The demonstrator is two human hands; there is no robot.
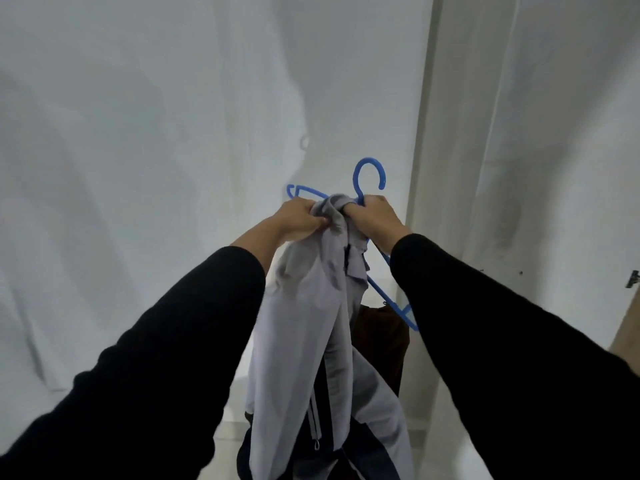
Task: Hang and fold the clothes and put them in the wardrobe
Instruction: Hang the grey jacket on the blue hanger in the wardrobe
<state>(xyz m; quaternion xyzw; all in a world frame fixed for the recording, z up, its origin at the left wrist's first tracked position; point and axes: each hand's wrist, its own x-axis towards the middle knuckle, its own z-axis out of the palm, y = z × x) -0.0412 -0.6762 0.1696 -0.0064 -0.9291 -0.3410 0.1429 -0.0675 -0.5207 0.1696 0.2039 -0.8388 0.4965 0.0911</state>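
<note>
- Hanger (pixel 370 183), blue plastic, is held up at chest height in front of a white sheet-like backdrop (pixel 156 133), its hook curling upward at the top.
- Left hand (pixel 300 216) sits just left of the hanger's neck, fingers curled tight round a bunched fold of the pale grey jacket (pixel 304 323); that grip is closed on cloth.
- Right hand (pixel 372 218) sits just right of the neck, fingers wrapped round the hanger below the hook, with grey fabric touching them; whether that grip also pinches the cloth, I cannot tell.
- The jacket's gathered top is wadded between the two hands, right at the hanger's neck.
- One hanger arm pokes out bare to the left of the left hand; the other slants down to the right behind the right forearm, also bare.
- The rest of the jacket hangs straight down below the hanger, a zip (pixel 316 424) with its pull showing near the lower edge.
- Both arms wear black sleeves (pixel 156 375).
- A brown garment (pixel 384 341) shows behind the jacket, below the hanger's right arm.
- A pale vertical frame edge (pixel 420 168) stands to the right of the hanger.
</note>
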